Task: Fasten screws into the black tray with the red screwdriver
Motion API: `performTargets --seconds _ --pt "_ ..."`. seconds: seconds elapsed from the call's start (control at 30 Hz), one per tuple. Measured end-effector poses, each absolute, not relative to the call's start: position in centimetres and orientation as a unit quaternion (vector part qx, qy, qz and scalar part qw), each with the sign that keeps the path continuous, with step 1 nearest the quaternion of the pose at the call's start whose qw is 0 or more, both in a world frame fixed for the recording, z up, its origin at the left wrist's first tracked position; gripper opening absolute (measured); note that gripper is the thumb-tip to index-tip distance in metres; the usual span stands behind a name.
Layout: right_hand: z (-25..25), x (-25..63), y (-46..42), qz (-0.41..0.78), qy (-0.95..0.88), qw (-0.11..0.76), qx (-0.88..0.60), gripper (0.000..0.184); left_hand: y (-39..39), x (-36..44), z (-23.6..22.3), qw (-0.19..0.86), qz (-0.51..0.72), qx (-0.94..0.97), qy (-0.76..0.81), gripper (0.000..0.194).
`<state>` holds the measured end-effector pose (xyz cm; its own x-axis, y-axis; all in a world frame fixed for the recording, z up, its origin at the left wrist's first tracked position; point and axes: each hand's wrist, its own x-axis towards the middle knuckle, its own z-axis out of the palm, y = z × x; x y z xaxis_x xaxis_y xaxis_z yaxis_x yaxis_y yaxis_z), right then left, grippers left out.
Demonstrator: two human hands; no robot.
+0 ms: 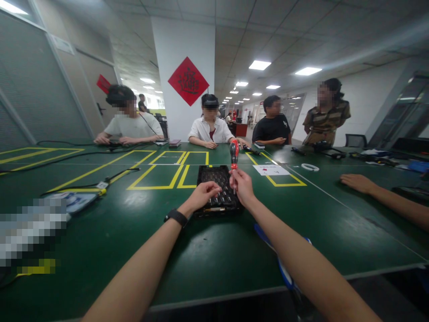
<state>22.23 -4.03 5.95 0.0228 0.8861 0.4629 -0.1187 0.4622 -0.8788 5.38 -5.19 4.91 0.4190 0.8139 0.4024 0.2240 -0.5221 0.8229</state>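
Note:
A black tool case (219, 188) lies open on the green table (187, 250), with rows of small bits inside. My left hand (201, 197) rests on the case's left part, its fingers curled over the bits, a black band on the wrist. My right hand (241, 185) holds a red and black screwdriver (233, 154) upright above the case, pinching it low on the handle near the shaft. Whether the left fingers pinch a bit is hidden.
Yellow tape rectangles (157, 172) mark the table beyond the case. A white sheet (271, 170) and a white ring (310, 167) lie to the right. Another person's hand (357, 182) rests at the right. Several people sit across the table. Cables (83, 185) run at the left.

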Motion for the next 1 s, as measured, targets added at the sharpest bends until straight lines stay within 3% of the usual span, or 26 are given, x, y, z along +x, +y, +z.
performTargets --seconds 0.07,0.13,0.23,0.37,0.53,0.63,1.0 --pt "5.9 24.1 -2.8 0.286 -0.6 0.576 -0.475 0.039 -5.2 5.2 5.0 0.297 0.449 0.754 0.377 0.031" --pt "5.3 25.8 -1.8 0.143 -0.629 0.415 -0.641 0.035 -5.2 5.0 5.0 0.27 0.465 0.74 0.403 0.037" --pt "3.9 27.3 -1.3 0.107 -0.622 0.325 -0.704 0.025 -5.4 4.8 4.9 0.287 0.469 0.726 0.414 0.042" --pt "3.3 27.1 -2.3 0.101 -0.614 0.274 -0.733 0.025 -5.4 4.8 4.7 0.321 0.468 0.731 0.379 0.042" --pt "5.3 24.6 -2.6 -0.03 -0.696 0.275 -0.662 0.029 -4.8 4.7 4.3 0.319 0.506 0.704 0.383 0.043" --pt "6.0 22.2 -1.3 0.028 -0.799 0.233 -0.554 0.022 -4.8 4.6 4.4 0.349 0.499 0.695 0.382 0.044" --pt "4.8 19.1 3.8 0.131 -0.797 0.162 -0.567 0.016 -4.6 4.5 4.5 0.373 0.502 0.681 0.381 0.048"
